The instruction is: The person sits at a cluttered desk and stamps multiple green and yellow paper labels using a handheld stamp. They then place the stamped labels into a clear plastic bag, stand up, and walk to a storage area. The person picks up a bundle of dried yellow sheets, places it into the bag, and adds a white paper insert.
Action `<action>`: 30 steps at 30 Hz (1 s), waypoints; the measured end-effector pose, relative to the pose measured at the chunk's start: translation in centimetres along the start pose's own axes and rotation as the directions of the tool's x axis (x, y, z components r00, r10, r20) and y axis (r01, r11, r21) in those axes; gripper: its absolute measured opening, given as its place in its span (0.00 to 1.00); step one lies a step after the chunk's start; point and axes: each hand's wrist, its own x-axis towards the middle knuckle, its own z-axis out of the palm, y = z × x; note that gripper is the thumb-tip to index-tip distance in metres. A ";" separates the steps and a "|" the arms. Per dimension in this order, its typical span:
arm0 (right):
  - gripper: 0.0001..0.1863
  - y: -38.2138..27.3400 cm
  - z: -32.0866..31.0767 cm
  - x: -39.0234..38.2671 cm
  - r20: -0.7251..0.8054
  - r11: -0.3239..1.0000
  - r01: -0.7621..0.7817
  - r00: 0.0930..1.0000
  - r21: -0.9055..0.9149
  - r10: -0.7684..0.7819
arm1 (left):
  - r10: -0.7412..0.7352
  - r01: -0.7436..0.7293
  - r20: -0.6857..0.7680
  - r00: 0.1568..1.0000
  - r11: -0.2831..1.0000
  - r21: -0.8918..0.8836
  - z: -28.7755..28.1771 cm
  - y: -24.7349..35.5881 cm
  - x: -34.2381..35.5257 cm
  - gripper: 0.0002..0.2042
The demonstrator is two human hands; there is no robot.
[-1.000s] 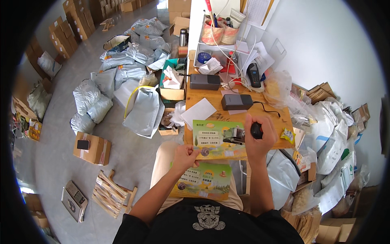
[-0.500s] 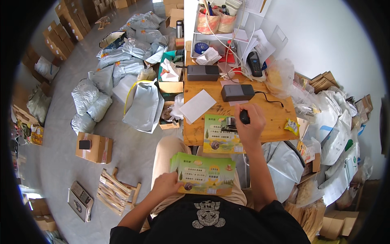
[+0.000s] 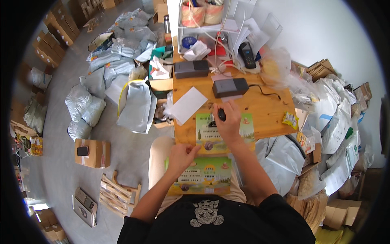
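Note:
On the wooden desk (image 3: pixel 268 103) lies a green-and-yellow printed sheet (image 3: pixel 245 134). My right hand (image 3: pixel 230 124) is over it, closed on the black knob of a metal tool (image 3: pixel 222 114); my fingers hide most of the tool. My left hand (image 3: pixel 181 158) is closed at the sheet’s lower left edge, pinching it. Below the desk edge, a stack of similar printed sheets (image 3: pixel 207 175) rests on my lap. A blank white paper (image 3: pixel 187 103) lies left of the tool, and a black adapter (image 3: pixel 229 86) sits just beyond it.
A cluttered shelf (image 3: pixel 231 30) with cables and papers stands at the back. A small yellow packet (image 3: pixel 290 120) lies on the desk’s right. Grey parcels (image 3: pixel 87 110), a taped carton (image 3: pixel 92 153) and folded wooden stools (image 3: pixel 115 193) are on the left floor; white sacks (image 3: pixel 331 122) pile up at right.
My left hand has moved up from the lap stack to the desk sheet’s edge. My right hand and the tool have shifted left across that sheet. The camera view has shifted slightly.

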 end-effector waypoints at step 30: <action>0.08 -4.5 -8.4 4.9 -0.150 0.992 -0.049 0.988 -0.116 0.031 | -0.058 0.054 -0.001 0.998 0.931 -0.360 -1.8 -2.6 -5.0 0.06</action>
